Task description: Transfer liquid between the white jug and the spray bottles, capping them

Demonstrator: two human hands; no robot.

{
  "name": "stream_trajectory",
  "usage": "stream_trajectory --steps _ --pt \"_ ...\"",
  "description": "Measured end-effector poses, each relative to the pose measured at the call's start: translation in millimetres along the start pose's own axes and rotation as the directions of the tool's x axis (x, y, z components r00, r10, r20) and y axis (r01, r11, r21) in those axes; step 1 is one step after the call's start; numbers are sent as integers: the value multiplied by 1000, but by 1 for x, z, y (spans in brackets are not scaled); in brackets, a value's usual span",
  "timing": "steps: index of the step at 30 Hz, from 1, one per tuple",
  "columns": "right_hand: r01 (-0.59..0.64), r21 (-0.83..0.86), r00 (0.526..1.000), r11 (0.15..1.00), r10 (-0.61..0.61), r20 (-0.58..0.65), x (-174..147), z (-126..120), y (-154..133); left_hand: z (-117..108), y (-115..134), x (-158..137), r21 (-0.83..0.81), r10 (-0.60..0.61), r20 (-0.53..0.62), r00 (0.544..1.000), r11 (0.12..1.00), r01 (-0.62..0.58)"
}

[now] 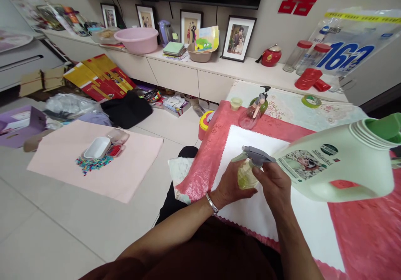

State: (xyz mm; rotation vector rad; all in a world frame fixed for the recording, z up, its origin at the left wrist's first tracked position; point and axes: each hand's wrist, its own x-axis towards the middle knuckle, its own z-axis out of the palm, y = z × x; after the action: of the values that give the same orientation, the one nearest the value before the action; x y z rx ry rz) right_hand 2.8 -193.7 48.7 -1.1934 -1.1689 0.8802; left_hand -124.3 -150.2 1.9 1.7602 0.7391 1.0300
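A small clear spray bottle [247,176] with a grey spray head and pale yellow-green liquid is upright between my hands, over a white scallop-edged mat [238,141]. My left hand [228,182] wraps round its body. At the spray head, my right hand [276,184] grips with thumb and fingers near the collar. Right of my hands stands a large pale green detergent jug [336,167] with a green top. Beyond the mat are a clear pinkish bottle [248,120], a green pump bottle [263,103] with a black pump, and a small pale cup [236,103].
A red cloth [202,169] covers the table under the mat. Green tape [311,101] lies at the far right. Behind, a long cabinet [175,72] carries a pink basin [138,40], framed photos and jars. On the floor, a pink sheet [59,150] holds colourful small pieces and a white tray.
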Motion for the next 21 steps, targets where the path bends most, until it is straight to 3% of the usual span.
stream_trajectory --steps 7,13,17,21 --pt "-56 83 998 995 58 -19 1 -1 4 -8 5 0 -55 33 -7 999 998 -33" --pt "-63 251 997 966 70 -20 12 3 -3 -3 -5 -7 -60 -69 21 997 996 71" --pt "30 340 996 940 -1 -84 24 4 -23 3 -20 -18 10 -86 -51 995 996 86" --pt "157 324 977 933 -100 -188 39 3 -56 8 -34 -27 53 -42 -74 996 998 46"
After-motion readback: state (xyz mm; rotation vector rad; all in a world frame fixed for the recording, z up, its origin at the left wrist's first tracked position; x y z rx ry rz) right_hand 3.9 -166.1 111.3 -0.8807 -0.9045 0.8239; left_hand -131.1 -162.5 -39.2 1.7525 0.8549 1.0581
